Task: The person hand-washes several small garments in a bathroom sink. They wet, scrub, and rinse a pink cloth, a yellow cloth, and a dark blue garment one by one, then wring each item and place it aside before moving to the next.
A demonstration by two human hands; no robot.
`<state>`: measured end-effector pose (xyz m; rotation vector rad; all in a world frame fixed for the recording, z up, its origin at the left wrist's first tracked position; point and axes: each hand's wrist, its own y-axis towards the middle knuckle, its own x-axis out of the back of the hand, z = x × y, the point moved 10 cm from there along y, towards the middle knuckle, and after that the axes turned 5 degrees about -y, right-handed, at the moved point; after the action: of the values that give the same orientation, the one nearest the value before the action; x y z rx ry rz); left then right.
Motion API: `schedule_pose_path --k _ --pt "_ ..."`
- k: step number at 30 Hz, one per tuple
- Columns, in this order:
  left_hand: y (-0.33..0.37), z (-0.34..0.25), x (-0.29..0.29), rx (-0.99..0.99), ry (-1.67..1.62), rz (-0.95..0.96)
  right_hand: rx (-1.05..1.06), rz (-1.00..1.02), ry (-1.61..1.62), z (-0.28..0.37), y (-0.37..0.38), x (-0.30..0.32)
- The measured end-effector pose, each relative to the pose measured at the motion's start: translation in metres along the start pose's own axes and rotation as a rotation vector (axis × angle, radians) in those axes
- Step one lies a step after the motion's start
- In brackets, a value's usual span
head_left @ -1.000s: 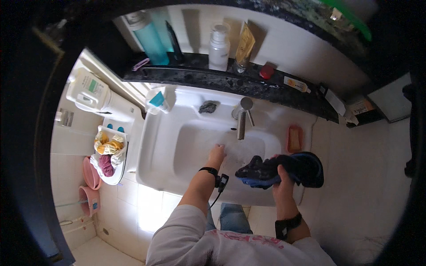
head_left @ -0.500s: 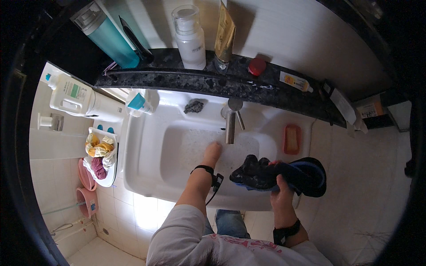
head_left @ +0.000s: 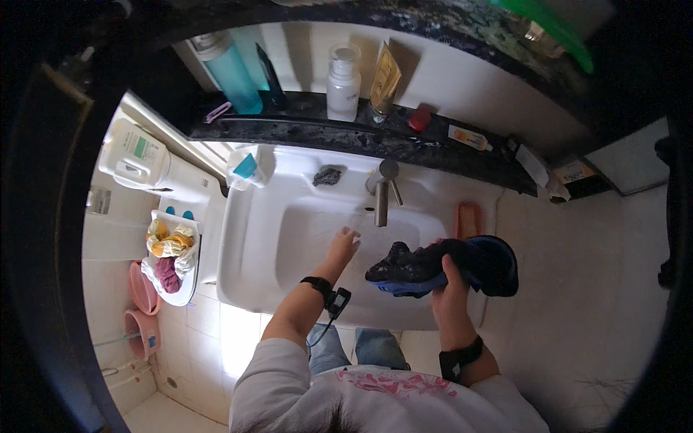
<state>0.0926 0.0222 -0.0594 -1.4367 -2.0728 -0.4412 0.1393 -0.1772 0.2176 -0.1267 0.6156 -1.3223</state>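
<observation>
My left hand (head_left: 342,247) is over the basin of the white sink (head_left: 245,278), just left of the metal faucet (head_left: 382,195). Its fingers are partly spread and hold nothing. In my right hand (head_left: 451,294) is a dark, wet-looking cloth item (head_left: 440,267), black and blue, with whitish suds on its lumpy left end. The thumb lies across its near side, and the other fingers are mostly hidden behind it. Its rounded, blue-edged right end hangs beyond the hand, over the sink's right side. I cannot tell what kind of item it is.
A red soap dish (head_left: 468,219) sits on the sink's right rim, a dark grey scrubber (head_left: 328,175) on the back rim. Bottles, a gold tube (head_left: 385,76) and a red cap (head_left: 419,119) line the dark shelf (head_left: 289,131). Crumpled clothes (head_left: 170,249) and pink buckets (head_left: 141,333) are at left.
My left hand has lifted from the basin's bottom, and its fingers now show. The dark cloth item has turned slightly in my right hand. The whole view has tilted toward the shelf.
</observation>
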Motion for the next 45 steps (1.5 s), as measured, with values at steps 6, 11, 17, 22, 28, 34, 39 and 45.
schedule_pose_path --k 6,11,17,22,28,34,39,45 --pt "-0.023 -0.097 0.106 0.030 -0.349 -0.019 -0.011 -0.067 0.190 -0.005 -0.005 -0.021" --pt "-0.067 -0.220 0.147 -0.377 -0.185 -0.067 -0.059 -0.167 0.269 -0.017 -0.011 -0.041" --pt "-0.064 -0.228 0.170 -0.209 -0.340 -0.126 -0.081 0.018 0.248 -0.018 -0.026 -0.083" --pt "-0.053 -0.236 0.184 -0.342 -0.321 -0.013 0.090 0.455 0.038 0.014 -0.033 -0.121" --pt "-0.041 -0.254 0.181 -0.564 -0.257 0.263 0.110 0.857 -0.203 -0.001 -0.025 -0.125" --pt "-0.046 -0.271 0.151 -0.772 0.033 0.527 -0.200 1.139 -0.395 -0.052 -0.010 -0.093" --pt "-0.068 -0.275 0.126 -1.189 0.054 0.421 -0.010 1.230 -0.479 -0.040 -0.020 -0.081" --pt "-0.048 -0.222 0.047 -0.696 -0.294 0.773 0.385 1.411 -0.976 -0.069 -0.046 -0.096"
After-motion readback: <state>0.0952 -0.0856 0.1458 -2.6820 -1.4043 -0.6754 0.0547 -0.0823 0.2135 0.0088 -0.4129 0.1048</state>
